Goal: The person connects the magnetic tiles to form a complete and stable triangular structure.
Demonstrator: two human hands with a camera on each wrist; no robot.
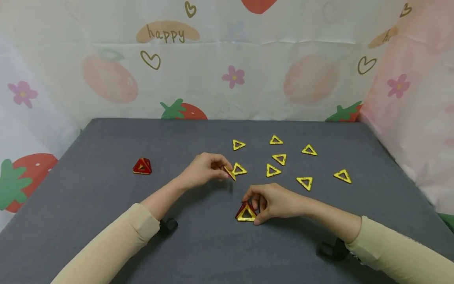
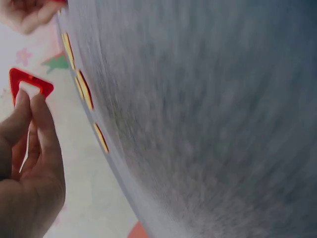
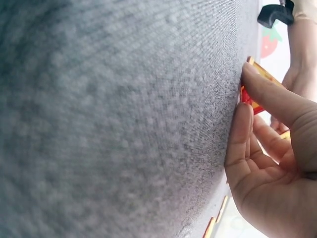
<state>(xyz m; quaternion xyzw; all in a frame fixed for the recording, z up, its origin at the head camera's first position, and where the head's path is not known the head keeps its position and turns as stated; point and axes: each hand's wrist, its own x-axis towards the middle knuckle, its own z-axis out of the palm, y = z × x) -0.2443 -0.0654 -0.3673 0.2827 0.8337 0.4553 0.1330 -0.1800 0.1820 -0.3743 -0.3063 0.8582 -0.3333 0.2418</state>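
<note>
Red-and-gold triangle tile (image 1: 230, 174) is up in the left hand (image 1: 205, 170), pinched thumb to finger. One flat tile (image 1: 240, 173) sits just beside it; can't tell if they touch. Right hand (image 1: 274, 200) grips a small pyramid (image 1: 246, 219) standing on the grey tabletop (image 1: 198, 252), nearer the person. Seven more tiles lie scattered beyond and right. Second pyramid (image 1: 142, 166) stands off left. Fruit-print backdrop (image 1: 262, 79) behind.
</note>
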